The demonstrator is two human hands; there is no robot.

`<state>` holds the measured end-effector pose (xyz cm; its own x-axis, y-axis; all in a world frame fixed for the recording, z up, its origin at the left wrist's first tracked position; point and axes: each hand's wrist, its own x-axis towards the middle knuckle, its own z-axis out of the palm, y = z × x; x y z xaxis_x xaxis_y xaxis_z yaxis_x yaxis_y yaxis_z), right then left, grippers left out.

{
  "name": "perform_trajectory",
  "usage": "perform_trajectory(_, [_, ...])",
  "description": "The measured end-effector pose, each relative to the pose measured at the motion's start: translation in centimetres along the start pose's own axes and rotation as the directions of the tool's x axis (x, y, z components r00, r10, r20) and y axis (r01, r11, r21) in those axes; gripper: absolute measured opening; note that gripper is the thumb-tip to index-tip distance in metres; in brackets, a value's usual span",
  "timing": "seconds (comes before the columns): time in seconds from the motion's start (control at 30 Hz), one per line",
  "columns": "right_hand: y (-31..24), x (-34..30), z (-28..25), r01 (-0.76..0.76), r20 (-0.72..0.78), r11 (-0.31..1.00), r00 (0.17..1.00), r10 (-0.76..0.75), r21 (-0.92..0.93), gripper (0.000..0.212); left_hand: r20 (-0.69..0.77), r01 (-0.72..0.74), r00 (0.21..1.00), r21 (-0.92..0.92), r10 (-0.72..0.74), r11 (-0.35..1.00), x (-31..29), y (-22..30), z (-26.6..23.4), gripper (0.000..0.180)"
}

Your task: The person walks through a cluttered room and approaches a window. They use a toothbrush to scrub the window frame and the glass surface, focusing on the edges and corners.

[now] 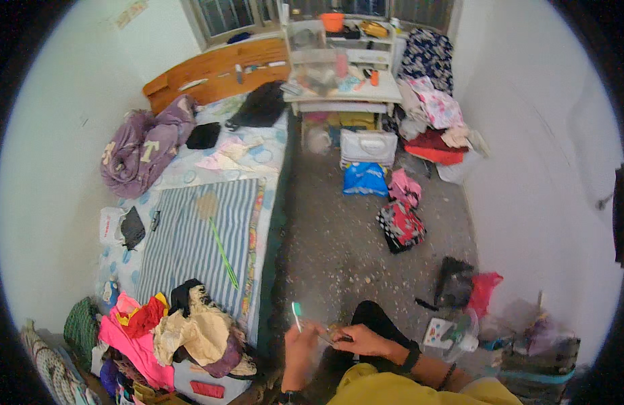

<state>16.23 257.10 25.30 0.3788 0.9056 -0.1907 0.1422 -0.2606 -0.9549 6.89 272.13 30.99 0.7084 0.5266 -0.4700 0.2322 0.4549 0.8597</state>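
Note:
In my left hand [302,347], which is closed, a toothbrush [297,313] with a white handle and green bristles points upward. My right hand [367,340] is next to it with bent fingers. Something thin and dark shows at its fingertips, too small and blurred to name. Both hands are low in the head view, in front of my yellow top [373,388] and above my dark-clad knee [376,317].
A bed [271,169] with a striped mat [190,216] stands at left, with heaped clothes [197,327] at its near end. A white desk [346,91] is at the back. Bags and cloths, including a blue packet [365,179], lie on the speckled floor [319,236].

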Motion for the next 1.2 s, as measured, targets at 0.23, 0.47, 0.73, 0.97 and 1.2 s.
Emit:
perform_trajectory(0.23, [0.9,6.0,-2.4,-0.105,0.176,0.994,0.979,0.101,0.012,0.025,-0.140,0.023,0.990,-0.057,-0.031,0.998,4.6,2.3,-0.6,0.014])
perform_trajectory(0.47, [2.8,14.5,-8.7,0.070,0.110,0.997,0.991,-0.073,0.034,0.023,-0.084,-0.062,0.995,-0.037,0.058,0.997,14.9,3.6,1.1,0.009])
perform_trajectory(0.73, [3.4,23.2,-20.0,-0.051,0.154,0.999,0.987,0.049,0.008,0.026,0.013,0.033,0.999,0.092,-0.035,0.995,25.3,9.2,9.2,0.011])
perform_trajectory(0.97, [1.6,29.0,-27.1,-0.061,0.095,0.998,0.994,0.058,0.033,0.031,-0.127,0.029,0.991,-0.050,-0.035,0.998,31.5,13.3,10.9,0.012])
perform_trajectory(1.2, [2.4,35.0,-29.8,-0.159,-0.058,0.981,0.984,0.166,0.113,0.032,-0.109,0.084,0.990,-0.019,-0.085,0.996,38.4,17.9,10.6,0.015])
